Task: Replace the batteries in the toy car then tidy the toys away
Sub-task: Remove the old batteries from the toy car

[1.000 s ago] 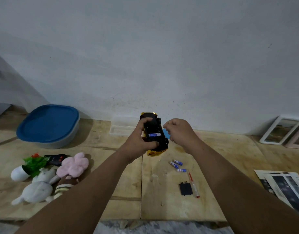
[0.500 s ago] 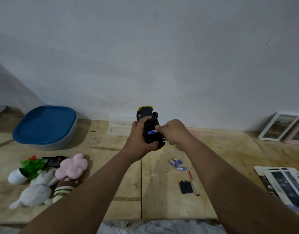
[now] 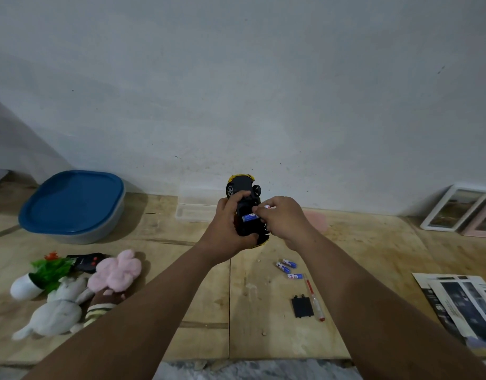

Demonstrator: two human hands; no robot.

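Above table (image 3: 181, 270): left hand (image 3: 227, 229) grips upturned toy car (image 3: 246, 207); right hand (image 3: 284, 219) fingers pinch a battery (image 3: 268, 206) over its compartment.

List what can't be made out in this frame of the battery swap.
- Head view: how many batteries sit in the toy car; both hands cover most of the compartment, only one blue battery shows.
- Whether the right hand pinches a second battery; its fingers hide all but a white tip.
- Labels on the loose batteries: too small.
- Blue-lidded tub contents: lid on.
- Printed sheets: cut by right edge.
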